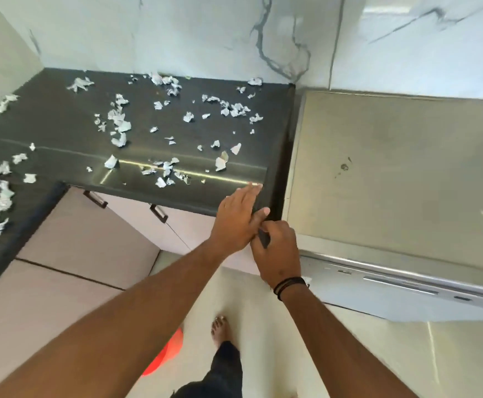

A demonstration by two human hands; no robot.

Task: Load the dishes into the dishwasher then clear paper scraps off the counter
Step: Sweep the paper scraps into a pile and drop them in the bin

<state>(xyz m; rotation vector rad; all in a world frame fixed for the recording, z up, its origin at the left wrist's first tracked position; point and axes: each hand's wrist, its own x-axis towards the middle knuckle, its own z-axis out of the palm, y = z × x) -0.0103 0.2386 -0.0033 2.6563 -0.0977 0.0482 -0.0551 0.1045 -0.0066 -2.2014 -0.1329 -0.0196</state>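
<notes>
A: Start with what is closest. What are the hands doing?

B: Both meet at the counter's (62, 133) near right corner. The left hand (236, 218) lies flat, fingers straight, along the counter's front edge with the fingertips over the top. The right hand (277, 248) is curled just beside it, below the edge, with something small and dark in its fingers. I cannot tell what that is.

A: Any dishes in sight?

B: None. The steel appliance (392, 173) right of the counter, which I take for the dishwasher, has its door shut, so the loading looks finished, though nothing inside can be checked.

A: Then the scraps are what remains?

B: Yes, and as I judge it, all of them. Paper scraps (165, 168) lie thick across the dark top: a cluster near the front edge by the left hand, more through the middle, a line along the back edge against the marble wall (206, 33), and bigger heaps on the left arm of the counter. Sweeping looks barely begun.

A: Anything in the way?

B: Not much. Cabinet doors (137, 214) with dark handles sit under the front edge. On the floor there is a bare foot (220, 330) and something red-orange (165, 354), half hidden by the left forearm. The gap between counter and appliance could swallow pieces pushed rightward.
</notes>
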